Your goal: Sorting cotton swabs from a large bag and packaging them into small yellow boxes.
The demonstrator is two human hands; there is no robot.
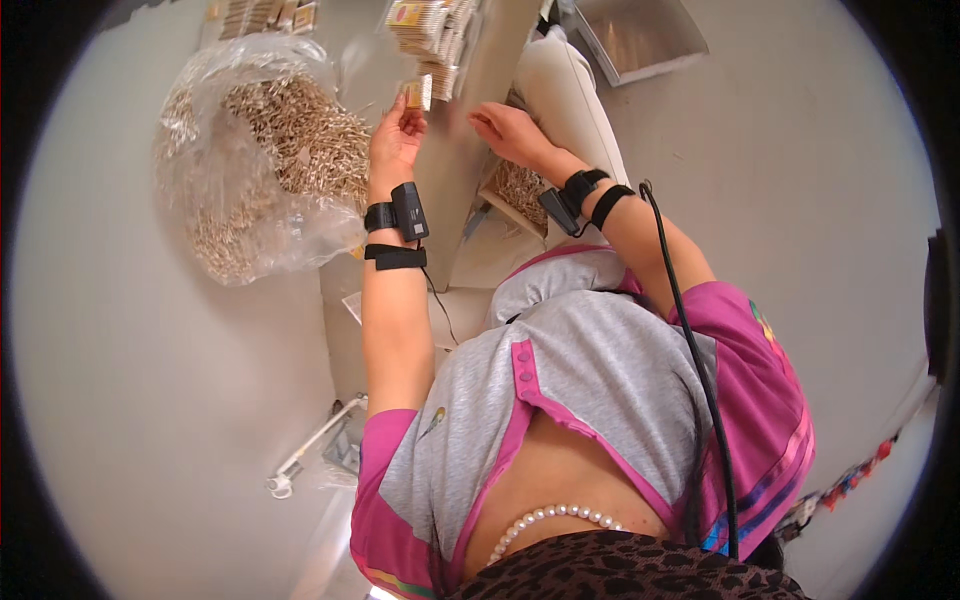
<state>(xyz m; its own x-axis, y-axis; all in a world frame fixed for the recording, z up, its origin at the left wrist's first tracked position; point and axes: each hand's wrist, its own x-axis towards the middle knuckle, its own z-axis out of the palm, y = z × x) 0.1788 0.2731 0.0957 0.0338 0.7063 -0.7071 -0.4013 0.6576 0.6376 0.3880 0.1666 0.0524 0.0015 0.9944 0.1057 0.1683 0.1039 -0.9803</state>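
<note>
My left hand is closed on a small flat packet with a white and yellow face, held upright between thumb and fingers. Just beyond it stand stacks of similar packets. To the right, my right hand is apart from the packet, its fingers curled together and pointing left; whether anything small is in them is hidden. Below that hand sits an open box of small, slim beige pieces, partly covered by my right wrist.
A large clear plastic bag full of slim beige pieces lies open on the left. More packet stacks stand behind it. A long white rounded body rises beside my right hand, with a shallow grey tray beyond. A black cable runs along my right arm.
</note>
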